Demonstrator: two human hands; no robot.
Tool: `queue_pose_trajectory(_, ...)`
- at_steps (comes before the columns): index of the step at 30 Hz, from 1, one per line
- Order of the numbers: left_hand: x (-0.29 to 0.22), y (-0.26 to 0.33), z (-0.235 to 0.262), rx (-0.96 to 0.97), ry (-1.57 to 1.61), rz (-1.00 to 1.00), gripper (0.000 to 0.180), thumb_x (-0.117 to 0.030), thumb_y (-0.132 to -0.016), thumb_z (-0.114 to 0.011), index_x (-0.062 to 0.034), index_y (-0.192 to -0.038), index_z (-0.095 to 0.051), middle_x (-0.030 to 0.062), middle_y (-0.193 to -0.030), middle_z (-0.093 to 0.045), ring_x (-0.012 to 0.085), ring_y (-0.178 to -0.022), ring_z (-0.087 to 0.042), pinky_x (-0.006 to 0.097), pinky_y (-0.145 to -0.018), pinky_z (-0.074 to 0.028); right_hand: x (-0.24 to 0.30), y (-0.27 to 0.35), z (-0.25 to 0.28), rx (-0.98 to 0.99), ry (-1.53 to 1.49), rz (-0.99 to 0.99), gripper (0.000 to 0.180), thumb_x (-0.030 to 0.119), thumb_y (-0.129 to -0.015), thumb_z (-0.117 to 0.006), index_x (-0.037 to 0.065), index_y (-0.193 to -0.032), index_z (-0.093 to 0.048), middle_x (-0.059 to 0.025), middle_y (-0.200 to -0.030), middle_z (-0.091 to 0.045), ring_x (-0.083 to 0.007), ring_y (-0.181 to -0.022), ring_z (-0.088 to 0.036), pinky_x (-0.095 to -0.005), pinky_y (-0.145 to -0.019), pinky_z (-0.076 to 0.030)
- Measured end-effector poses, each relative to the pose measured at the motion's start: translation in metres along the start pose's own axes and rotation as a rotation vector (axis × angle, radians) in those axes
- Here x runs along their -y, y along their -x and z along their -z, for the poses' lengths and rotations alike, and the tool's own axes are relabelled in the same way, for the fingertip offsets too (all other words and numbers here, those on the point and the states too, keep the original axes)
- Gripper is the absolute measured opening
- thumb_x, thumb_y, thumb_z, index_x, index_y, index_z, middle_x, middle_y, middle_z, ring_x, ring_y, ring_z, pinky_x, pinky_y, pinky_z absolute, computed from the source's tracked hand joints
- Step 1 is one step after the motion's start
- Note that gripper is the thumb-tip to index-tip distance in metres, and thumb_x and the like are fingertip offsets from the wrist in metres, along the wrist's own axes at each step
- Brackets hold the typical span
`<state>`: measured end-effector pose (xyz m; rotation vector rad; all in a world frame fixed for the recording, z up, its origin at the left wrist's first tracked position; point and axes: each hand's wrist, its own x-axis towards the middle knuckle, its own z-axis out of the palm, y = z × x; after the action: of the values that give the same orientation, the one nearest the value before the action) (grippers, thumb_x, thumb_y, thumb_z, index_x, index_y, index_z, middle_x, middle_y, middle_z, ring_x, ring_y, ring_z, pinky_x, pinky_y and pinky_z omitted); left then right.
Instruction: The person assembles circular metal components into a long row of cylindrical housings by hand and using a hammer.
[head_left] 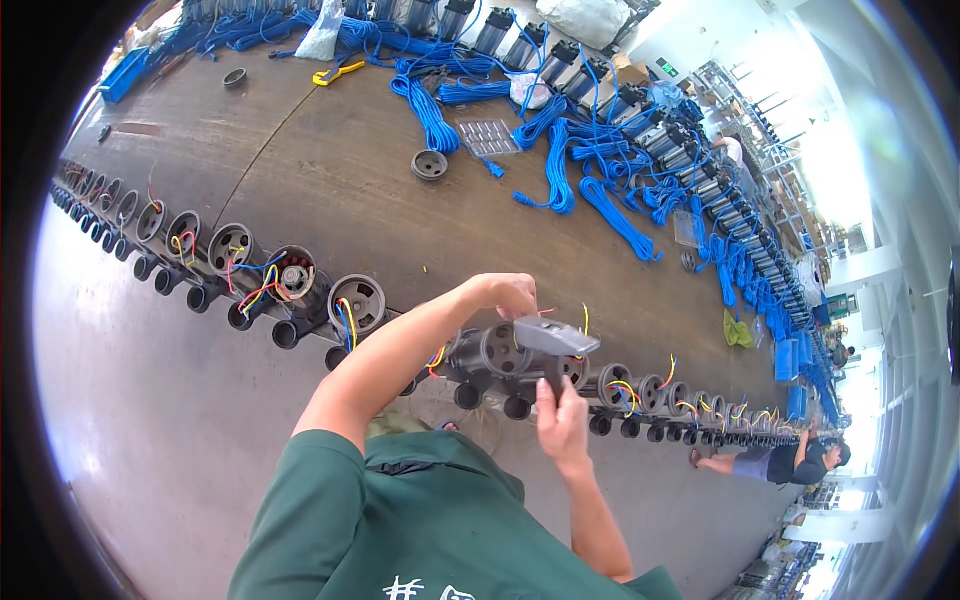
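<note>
My right hand [565, 425] is wrapped round the dark handle of a hammer [556, 338], whose broad grey metal head hangs over the row of dark round motor housings. Beyond the hammer head, my left hand [511, 294] is closed, its fingers curled downward above the row; what they hold, if anything, is hidden. Just left of the hammer, a round housing [503, 350] with holes in its face sits below my left hand. A yellow wire [586, 320] stands up beside the hammer head, and a thin reddish wire shows near my left fingers.
Housings with coloured wires line the table edge, including one with an exposed winding [296, 280]. Across the brown table [330, 170] lie blue cable coils [560, 170], a loose round cap [429, 165], a yellow-handled tool [338, 73] and a clear tray [489, 137]. Another person [810, 462] stands at far right.
</note>
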<state>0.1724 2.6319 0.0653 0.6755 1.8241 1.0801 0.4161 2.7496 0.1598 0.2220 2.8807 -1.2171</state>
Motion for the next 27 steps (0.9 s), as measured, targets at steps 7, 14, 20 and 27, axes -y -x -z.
queue_pose_trajectory(7,0.010,-0.006,-0.006,-0.002,0.317,0.044,0.015,-0.016,-0.078,-0.076,-0.0011,-0.078,-0.076,-0.0026,-0.062,-0.054,0.0090,-0.055,-0.048,0.029,-0.048,-0.036,-0.025,-0.019,-0.002,0.192,0.024,-0.198,0.041,0.036,-0.102,-0.061,-0.004,-0.094,-0.064,-0.0220,-0.072,-0.064,-0.0309,-0.064,-0.062,-0.0420,-0.065,-0.050)
queue_pose_trajectory(14,0.000,0.008,-0.006,-0.049,0.318,0.073,0.013,-0.012,-0.076,-0.076,-0.0036,-0.070,-0.068,-0.0016,-0.061,-0.056,0.0090,-0.053,-0.049,0.029,-0.047,-0.039,-0.019,0.000,-0.009,-0.029,0.069,0.063,0.038,0.031,-0.104,-0.059,-0.005,-0.094,-0.062,-0.0225,-0.074,-0.068,-0.0386,-0.067,-0.067,-0.0461,-0.062,-0.051)
queue_pose_trajectory(20,-0.003,0.010,-0.008,0.011,0.341,0.069,0.015,-0.013,-0.078,-0.074,-0.0057,-0.067,-0.067,-0.0033,-0.059,-0.053,0.0082,-0.051,-0.048,0.029,-0.046,-0.036,-0.037,-0.015,-0.006,0.217,0.060,-0.209,0.044,0.038,-0.102,-0.061,-0.004,-0.089,-0.066,-0.0215,-0.073,-0.067,-0.0318,-0.069,-0.068,-0.0424,-0.066,-0.051)
queue_pose_trajectory(27,-0.009,0.010,-0.008,-0.025,0.119,0.015,0.012,-0.013,-0.080,-0.073,-0.0038,-0.072,-0.069,-0.0002,-0.064,-0.060,0.0109,-0.057,-0.057,0.028,-0.053,-0.048,-0.030,-0.011,0.008,0.054,0.000,0.044,0.031,0.030,-0.106,-0.059,0.001,-0.095,-0.063,-0.0043,-0.070,-0.061,-0.0124,-0.058,-0.054,-0.0320,-0.053,-0.043)
